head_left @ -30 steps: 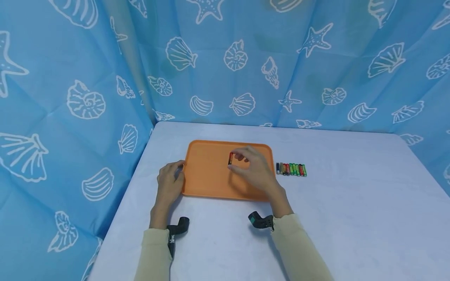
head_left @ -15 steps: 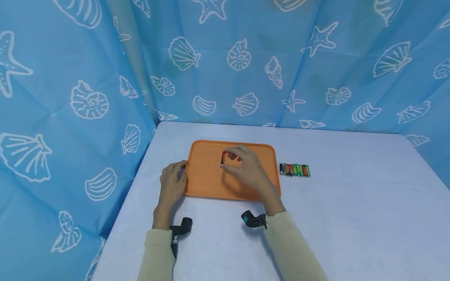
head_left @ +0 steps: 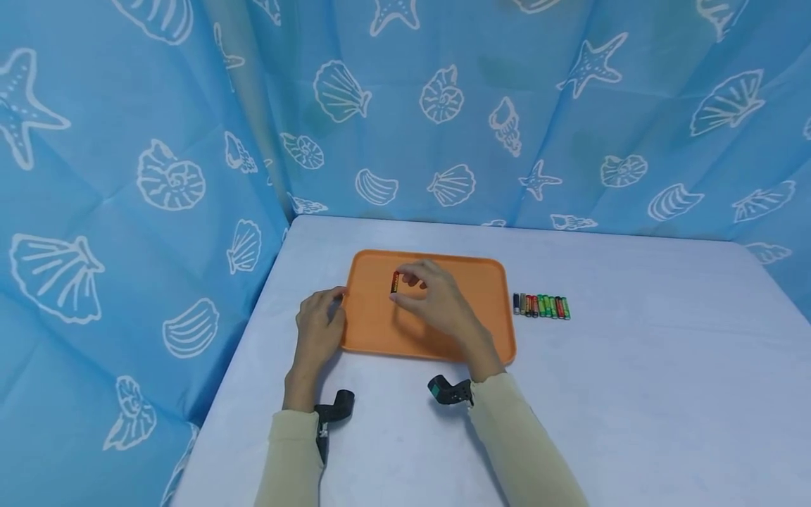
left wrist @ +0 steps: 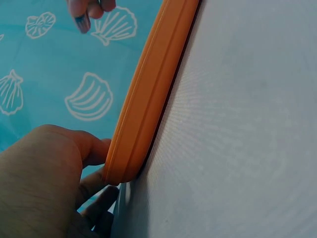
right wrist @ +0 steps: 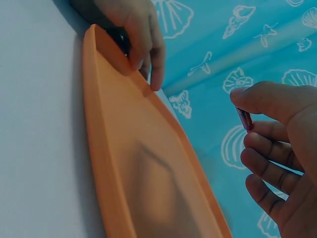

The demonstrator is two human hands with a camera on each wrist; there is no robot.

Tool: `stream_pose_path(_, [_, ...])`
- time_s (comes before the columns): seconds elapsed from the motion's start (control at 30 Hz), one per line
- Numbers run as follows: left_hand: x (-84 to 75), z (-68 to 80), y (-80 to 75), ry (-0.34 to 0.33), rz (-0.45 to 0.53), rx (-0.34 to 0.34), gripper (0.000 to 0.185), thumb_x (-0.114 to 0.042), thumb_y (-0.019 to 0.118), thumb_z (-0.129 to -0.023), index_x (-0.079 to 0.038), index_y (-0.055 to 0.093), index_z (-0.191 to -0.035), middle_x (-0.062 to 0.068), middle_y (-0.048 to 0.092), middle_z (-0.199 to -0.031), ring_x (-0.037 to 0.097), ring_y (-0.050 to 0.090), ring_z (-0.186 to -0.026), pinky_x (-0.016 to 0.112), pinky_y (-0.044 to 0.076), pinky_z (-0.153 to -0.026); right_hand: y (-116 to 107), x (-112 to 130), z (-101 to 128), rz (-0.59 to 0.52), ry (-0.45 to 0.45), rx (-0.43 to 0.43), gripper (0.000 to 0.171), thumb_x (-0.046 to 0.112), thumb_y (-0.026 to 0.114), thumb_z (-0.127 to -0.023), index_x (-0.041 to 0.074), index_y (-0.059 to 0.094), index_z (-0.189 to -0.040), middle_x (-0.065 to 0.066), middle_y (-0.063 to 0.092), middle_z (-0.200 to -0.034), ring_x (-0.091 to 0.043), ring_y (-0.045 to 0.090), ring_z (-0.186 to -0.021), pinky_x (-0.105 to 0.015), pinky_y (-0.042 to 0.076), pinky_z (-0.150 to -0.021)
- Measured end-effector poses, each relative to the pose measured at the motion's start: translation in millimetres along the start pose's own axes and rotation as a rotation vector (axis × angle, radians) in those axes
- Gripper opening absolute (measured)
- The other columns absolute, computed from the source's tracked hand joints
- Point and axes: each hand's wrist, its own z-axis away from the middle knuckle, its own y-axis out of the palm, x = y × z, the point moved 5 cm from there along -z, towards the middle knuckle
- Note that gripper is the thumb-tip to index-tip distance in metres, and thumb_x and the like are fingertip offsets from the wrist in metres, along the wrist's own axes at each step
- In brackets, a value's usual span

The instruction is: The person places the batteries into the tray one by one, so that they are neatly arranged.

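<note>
Right hand (head_left: pixel 438 301) pinches a battery (head_left: pixel 395 282) by its ends above the tray (head_left: pixel 374 331), spare fingers loosely bent; left hand (head_left: pixel 319 327) touches the left rim, can't tell if gripping.

Right hand (right wrist: pixel 303 136) pinching apparent battery (right wrist: pixel 244 118), orange tray (right wrist: pixel 131 129)

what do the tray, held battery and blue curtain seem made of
Tray: probably moulded plastic, satin, going by its smooth, rounded one-piece rim. Held battery: likely metal under a red-and-black printed wrap; finish too small to judge. Blue curtain: thin, fairly matte sheet, fabric or plastic, since it creases and hangs in folds.
</note>
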Motion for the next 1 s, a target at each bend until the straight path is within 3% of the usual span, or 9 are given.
stream_pose_path(0.27, [1.3,0.2,2.4,-0.032,-0.016,0.013,0.039,-0.013,0.049,-0.100,-0.013,0.058,-0.139,0.009,0.054,-0.136,0.030,0.032,-0.140,0.049,0.015,-0.117,17,2,-10,0.059,0.003,0.036,0.048,0.035,0.075,-0.090,0.013,0.064,-0.131,0.002,0.057,-0.111,-0.021,0.055,-0.104,-0.034,0.051,-0.086])
stream_pose_path(0.7, [-0.5,-0.8,2.2,-0.041,-0.028,0.020,0.040,-0.014,0.049,-0.101,-0.013,0.057,-0.140,0.007,0.053,-0.137,0.028,0.032,-0.141,0.048,0.014,-0.118,38,0,-25,0.063,0.002,0.087,0.051,0.035,0.073,-0.092,0.010,0.061,-0.134,0.000,0.057,-0.113,-0.015,0.054,-0.105,-0.033,0.050,-0.090])
stream_pose_path(1.0, [-0.6,-0.1,1.1,-0.031,-0.037,0.018,0.040,-0.014,0.049,-0.101,-0.013,0.056,-0.141,0.008,0.053,-0.138,0.029,0.030,-0.141,0.050,0.014,-0.117,55,2,-35,0.108,-0.031,0.085,0.045,0.032,0.074,-0.091,0.009,0.064,-0.129,-0.002,0.056,-0.108,-0.015,0.053,-0.098,-0.032,0.049,-0.085])
